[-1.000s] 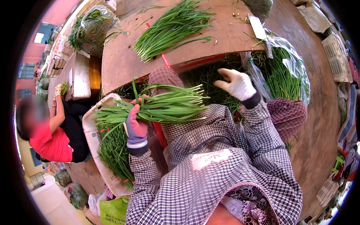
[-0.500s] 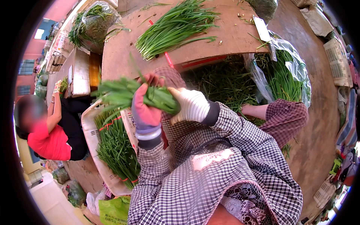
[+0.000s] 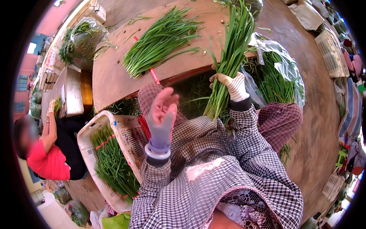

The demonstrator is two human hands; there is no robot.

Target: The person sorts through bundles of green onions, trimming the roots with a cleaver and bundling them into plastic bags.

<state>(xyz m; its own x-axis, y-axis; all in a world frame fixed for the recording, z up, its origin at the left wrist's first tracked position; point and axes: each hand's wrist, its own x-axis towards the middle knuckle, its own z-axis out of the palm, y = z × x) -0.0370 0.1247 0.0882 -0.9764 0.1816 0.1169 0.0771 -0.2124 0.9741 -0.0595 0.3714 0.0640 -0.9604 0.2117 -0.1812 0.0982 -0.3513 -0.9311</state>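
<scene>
My right hand (image 3: 233, 84), in a pale knit glove, is closed around a bunch of garlic chives (image 3: 238, 45). The bunch stands nearly upright, leaf tips up and stalk ends down over my lap. My left hand (image 3: 163, 110), in a grey-purple glove with bare-looking fingertips, is raised with nothing in it, fingers stretched out. Red ties (image 3: 143, 125) hang on the crate's side beside that wrist. Another heap of chives (image 3: 162, 42) lies on the brown board (image 3: 114, 68), with a red tie (image 3: 154, 75) at its near edge. A knife (image 3: 260, 56) shows partly behind the held bunch.
At my left, a white plastic crate (image 3: 84, 142) holds chive bundles (image 3: 114, 164) bound with red ties. An open clear plastic bag (image 3: 295, 72) of chives stands at right. Beyond the crate sits a person in a red shirt (image 3: 47, 160). A filled plastic bag (image 3: 85, 42) stands far left.
The bunch was level between both hands. My left hand has let go and stays at left; my right hand has carried the bunch rightward and up, turning it upright.
</scene>
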